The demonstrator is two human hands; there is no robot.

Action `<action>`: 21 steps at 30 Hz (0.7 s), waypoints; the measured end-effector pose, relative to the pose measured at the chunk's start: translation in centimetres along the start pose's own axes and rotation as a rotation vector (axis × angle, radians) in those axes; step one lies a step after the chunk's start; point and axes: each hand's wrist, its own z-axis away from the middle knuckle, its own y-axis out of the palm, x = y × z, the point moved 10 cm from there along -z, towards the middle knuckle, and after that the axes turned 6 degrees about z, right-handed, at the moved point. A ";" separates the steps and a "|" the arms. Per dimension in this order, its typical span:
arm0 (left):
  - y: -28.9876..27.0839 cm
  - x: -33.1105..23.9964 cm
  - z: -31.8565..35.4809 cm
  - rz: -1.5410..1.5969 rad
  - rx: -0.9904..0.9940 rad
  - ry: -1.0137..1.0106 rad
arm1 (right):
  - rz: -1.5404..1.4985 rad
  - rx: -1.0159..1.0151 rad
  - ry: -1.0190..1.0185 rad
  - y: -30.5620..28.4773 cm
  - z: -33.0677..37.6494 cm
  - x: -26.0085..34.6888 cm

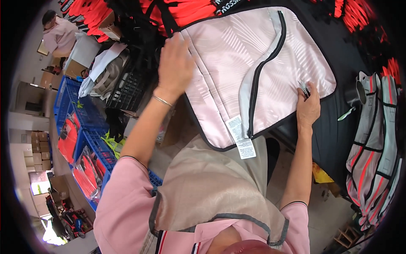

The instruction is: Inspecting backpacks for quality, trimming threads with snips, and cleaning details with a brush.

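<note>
Head view: pink patterned bag panel (224,63) laid out between both hands, just beyond the beige apron (211,182).
The right hand (309,108) pinches what look like small metal snips (305,89) at the panel's right side; the left hand (175,63) blurs at its left edge, grip impossible to tell. Best, I'd judge, to keep the cloth flat and the tips clear of the black zipper (252,101).
</note>
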 end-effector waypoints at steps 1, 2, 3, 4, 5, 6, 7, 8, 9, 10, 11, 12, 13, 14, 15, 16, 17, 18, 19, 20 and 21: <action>0.4 -3.9 -0.4 0.050 0.026 0.159 | 0.007 -0.011 0.013 0.0 0.0 0.0; 2.4 -7.0 0.6 0.214 0.165 0.188 | -0.018 -0.010 0.023 0.2 0.2 -0.2; 5.1 -11.0 2.7 0.002 0.355 0.321 | -0.024 -0.011 0.043 -0.1 0.4 -0.9; 6.0 -13.2 4.6 0.189 0.495 0.388 | -0.043 0.026 0.091 -0.2 0.5 -1.1; 6.5 -14.0 6.3 0.382 0.588 0.445 | -0.054 0.053 0.139 -0.5 0.4 -1.1; 6.2 -14.3 7.5 0.333 0.668 0.489 | -0.230 0.064 0.156 -0.9 0.3 -1.3; 5.9 -13.8 8.1 0.311 0.697 0.474 | -0.408 0.064 0.171 -1.4 0.2 -1.7; 5.5 -13.6 8.3 0.351 0.724 0.445 | -0.547 0.000 0.264 -2.5 0.3 -4.0; 5.0 -13.6 8.7 0.386 0.746 0.441 | -0.706 -0.057 0.336 -3.1 0.3 -5.9; 4.7 -13.7 9.3 0.424 0.765 0.445 | -0.659 -0.207 0.297 -5.2 0.2 -8.1; 4.7 -13.9 9.7 0.456 0.786 0.438 | -0.611 -0.230 0.429 -6.2 0.7 -11.7; 4.6 -14.8 10.6 0.524 0.819 0.500 | -0.460 -0.300 0.399 -7.6 0.8 -14.2; 4.4 -15.7 11.7 0.580 0.855 0.542 | -0.196 -0.225 0.411 -7.9 0.8 -16.6; 3.6 -17.6 12.4 0.701 0.907 0.573 | -0.011 -0.177 0.426 -8.8 1.0 -17.4; 3.0 -19.8 13.8 0.906 1.033 0.608 | 0.000 -0.185 0.386 -8.9 1.5 -19.8; 1.8 -21.1 14.6 0.987 1.044 0.661 | 0.052 -0.125 0.367 -8.7 1.7 -20.5; 2.4 -21.3 14.3 0.963 1.043 0.599 | 0.206 -0.082 0.367 -8.7 2.4 -23.1; 2.2 -22.0 14.1 0.990 1.010 0.695 | 0.350 -0.143 0.201 -9.0 3.3 -25.5; 1.9 -21.6 13.9 1.005 0.973 0.781 | 0.445 -0.030 0.263 -8.0 3.7 -27.3; 3.0 -19.1 12.3 0.749 0.857 0.761 | 0.588 -0.017 0.252 -7.8 3.8 -26.8; 3.4 -16.8 10.8 0.499 0.739 0.733 | 0.740 -0.013 0.229 -8.3 3.0 -26.2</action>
